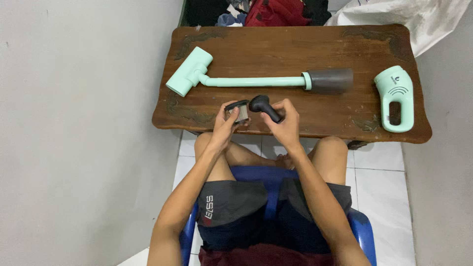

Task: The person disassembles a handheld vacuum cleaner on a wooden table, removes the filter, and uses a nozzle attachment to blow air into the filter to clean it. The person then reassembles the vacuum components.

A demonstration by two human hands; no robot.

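Black, light, rigid nozzle (265,107) sits clamped in right hand (285,120) fingers at its stem; left hand (224,124) fingers pinch the small filter (239,111).

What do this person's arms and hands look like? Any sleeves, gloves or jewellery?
Both arms are bare along their whole visible length: no sleeves in view. The left hand and right hand wear no gloves, and no rings, watch or wristband can be seen.

A counter (295,49) stood before a seated person. On it, a vacuum wand with floor head (246,81) lay crosswise, head to the left. A vacuum motor body (396,98) lay at the right end, well apart. At the near edge, the left hand (225,123) held a filter (240,110) just left of a nozzle piece (263,106) in the right hand (286,123). Clothes (266,12) were piled behind the counter.
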